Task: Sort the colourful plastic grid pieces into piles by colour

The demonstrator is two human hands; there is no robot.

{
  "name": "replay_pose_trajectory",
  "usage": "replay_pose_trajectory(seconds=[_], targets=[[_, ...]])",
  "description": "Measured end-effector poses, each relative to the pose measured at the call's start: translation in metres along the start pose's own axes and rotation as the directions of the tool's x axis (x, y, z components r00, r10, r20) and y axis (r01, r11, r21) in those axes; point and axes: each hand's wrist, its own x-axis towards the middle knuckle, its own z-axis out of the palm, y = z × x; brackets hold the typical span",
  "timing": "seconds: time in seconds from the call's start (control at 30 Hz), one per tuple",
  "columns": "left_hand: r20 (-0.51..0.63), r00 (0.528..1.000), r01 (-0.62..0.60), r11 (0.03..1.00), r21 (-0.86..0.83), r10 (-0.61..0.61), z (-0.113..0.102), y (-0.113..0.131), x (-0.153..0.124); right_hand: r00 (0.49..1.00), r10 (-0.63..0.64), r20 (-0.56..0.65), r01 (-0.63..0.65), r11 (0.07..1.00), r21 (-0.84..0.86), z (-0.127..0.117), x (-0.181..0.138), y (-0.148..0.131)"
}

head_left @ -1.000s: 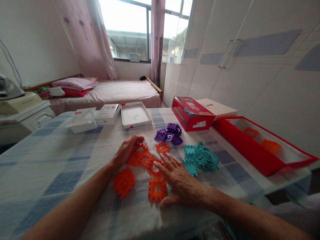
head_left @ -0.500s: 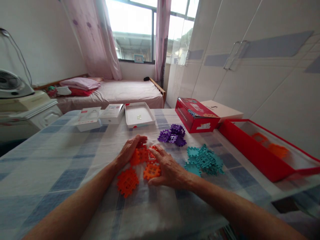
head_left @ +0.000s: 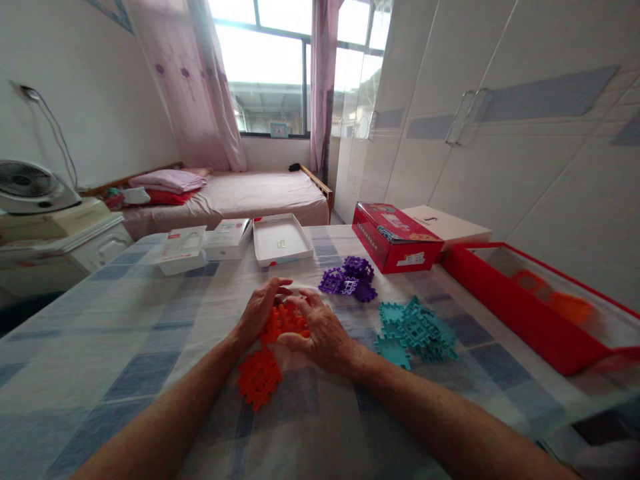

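A cluster of orange interlocking plastic building tiles (head_left: 280,321) lies on the table between my two hands, partly hidden by them. Along its left and far side curves my left hand (head_left: 263,308), fingers bent loosely and not closed on a tile. My right hand (head_left: 323,332) rests against the right side with thumb and fingers apart, covering some tiles. One separate orange tile (head_left: 260,377) lies flat nearer to me. Purple tiles (head_left: 350,277) are heaped beyond my right hand, and teal tiles (head_left: 416,330) form a pile to its right.
A long red box (head_left: 520,327) holding orange pieces stands at the right, beside a red printed box (head_left: 395,239). White boxes (head_left: 183,250) and a shallow white tray-like lid (head_left: 284,259) line the far edge. A checked cloth (head_left: 140,373) covers the table.
My right hand has moved left toward my left hand, pushing the orange tiles into a tighter cluster. The view has tilted slightly upward.
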Motion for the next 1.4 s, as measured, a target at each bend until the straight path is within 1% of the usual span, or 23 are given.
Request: replay_pose_trajectory(seconds=[0.1,0.17,0.27,0.37,0.43,0.5,0.63,0.73,0.83,0.9,1.0,1.07,1.2,1.3,1.4], targets=[[-0.023,0.998,-0.061,0.992,0.107,0.063,0.003,0.003,-0.001,0.999,0.012,-0.038,-0.012,1.0,-0.002,0.003,0.0,0.0],[-0.02,0.989,-0.138,0.973,0.184,0.144,0.004,0.004,-0.001,0.997,0.037,-0.061,-0.038,0.999,-0.021,0.004,0.0,0.001],[0.008,0.955,-0.288,0.916,0.281,0.298,0.005,0.005,0.0,0.997,0.034,-0.076,-0.036,0.999,-0.024,0.005,0.001,0.004],[0.024,0.922,-0.371,0.867,0.333,0.386,0.005,0.003,0.001,0.999,0.007,-0.049,-0.011,0.998,-0.063,0.005,0.001,0.008],[0.029,0.917,-0.382,0.853,0.355,0.398,0.004,0.0,0.003,1.0,-0.01,-0.012,0.008,0.995,-0.104,0.005,0.002,0.009],[0.039,0.924,-0.366,0.852,0.374,0.38,0.003,-0.004,0.004,1.0,-0.011,0.005,0.011,0.993,-0.119,0.004,0.002,0.008],[0.064,0.944,-0.319,0.844,0.431,0.325,0.004,-0.008,0.005,0.998,0.048,-0.043,-0.052,0.995,-0.09,0.001,0.006,0.007],[0.108,0.951,-0.304,0.811,0.5,0.289,0.005,-0.009,0.004,0.995,0.093,-0.043,-0.098,0.985,-0.14,-0.001,0.006,0.01],[0.144,0.958,-0.286,0.813,0.508,0.247,0.006,-0.008,0.002,0.999,0.04,-0.007,-0.041,0.974,-0.225,0.001,0.004,0.011],[0.118,0.962,-0.272,0.834,0.48,0.246,0.007,-0.007,0.001,1.0,0.02,0.012,-0.016,0.97,-0.242,0.003,0.002,0.011],[0.071,0.957,-0.282,0.845,0.454,0.281,0.008,-0.005,0.0,0.998,0.053,0.014,-0.048,0.97,-0.239,0.008,0.001,0.009],[0.076,0.947,-0.313,0.835,0.452,0.313,0.009,-0.003,-0.001,0.998,0.067,0.006,-0.064,0.971,-0.229,0.009,0.001,0.009],[0.09,0.903,-0.415,0.798,0.437,0.42,0.011,-0.004,-0.001,0.996,0.087,-0.016,-0.088,0.988,-0.128,0.011,0.002,0.009],[0.085,0.877,-0.466,0.792,0.394,0.474,0.012,-0.005,-0.001,0.997,0.077,-0.014,-0.078,0.995,-0.054,0.012,0.001,0.008],[0.066,0.867,-0.483,0.799,0.359,0.494,0.014,-0.004,-0.002,0.999,0.04,-0.024,-0.04,0.999,-0.006,0.011,0.001,0.006]])
